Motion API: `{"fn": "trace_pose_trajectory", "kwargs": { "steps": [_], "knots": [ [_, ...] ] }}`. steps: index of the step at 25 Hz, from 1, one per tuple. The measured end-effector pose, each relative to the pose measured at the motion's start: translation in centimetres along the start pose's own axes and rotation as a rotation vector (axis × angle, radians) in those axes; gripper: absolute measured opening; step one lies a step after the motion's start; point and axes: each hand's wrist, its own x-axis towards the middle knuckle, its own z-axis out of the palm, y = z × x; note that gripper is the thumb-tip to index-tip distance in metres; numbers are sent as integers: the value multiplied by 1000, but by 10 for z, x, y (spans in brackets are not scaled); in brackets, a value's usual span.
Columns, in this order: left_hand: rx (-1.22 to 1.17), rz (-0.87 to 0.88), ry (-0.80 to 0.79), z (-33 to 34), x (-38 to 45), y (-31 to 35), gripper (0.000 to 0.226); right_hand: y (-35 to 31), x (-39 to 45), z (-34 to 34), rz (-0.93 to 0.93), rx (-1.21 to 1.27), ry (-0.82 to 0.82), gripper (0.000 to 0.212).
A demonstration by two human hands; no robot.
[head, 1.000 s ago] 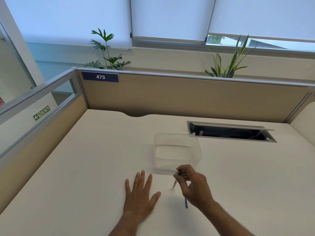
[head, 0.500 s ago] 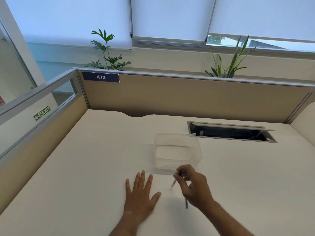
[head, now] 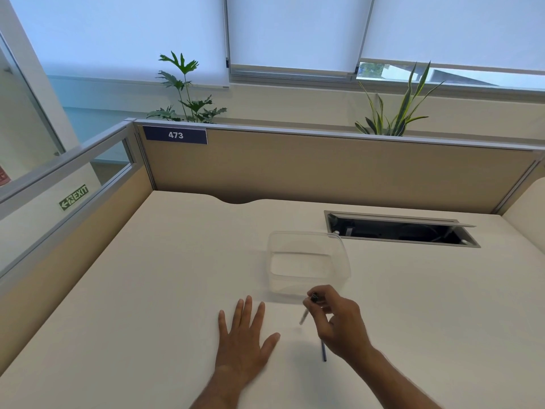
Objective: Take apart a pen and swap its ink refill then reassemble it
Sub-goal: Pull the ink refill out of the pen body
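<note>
A pale desk (head: 147, 290) carries a clear plastic tub (head: 308, 261), empty as far as I can see, just beyond the person's hands. The left hand (head: 243, 335) lies flat with fingers spread, holding nothing; the right hand (head: 339, 323) pinches a thin pen part (head: 303, 315), and a dark slim piece (head: 323, 352), perhaps the refill, rests on the desk under its wrist. It looks to me as though the pen is apart, with swap and reassembly still to do.

We see a slim pen (head: 303, 316) with a dark cap end uppermost, tilted above the counter; a thin dark refill (head: 323, 352) lies flat nearby.
</note>
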Motion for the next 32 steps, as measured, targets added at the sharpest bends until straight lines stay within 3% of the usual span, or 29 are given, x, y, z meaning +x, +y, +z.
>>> {"fn": "trace_pose_trajectory", "kwargs": {
  "steps": [6,11,15,24,29,32],
  "knots": [
    [-43,3,47,-9,-4,4,80,-4,3,2,-35,84,201,7],
    [-32,13,43,-12,-4,3,78,6,-7,11,116,-90,-102,11],
    [-13,15,42,-17,-7,7,74,5,-7,7,93,-5,19,11],
    [-92,-47,-20,-6,5,4,78,1,-6,4,41,42,72,11],
    [-287,-28,-21,-13,10,21,71,-5,-1,2,41,91,107,9],
    [-463,-24,18,-16,13,42,55,-8,2,1,16,137,129,8]
  ]
}}
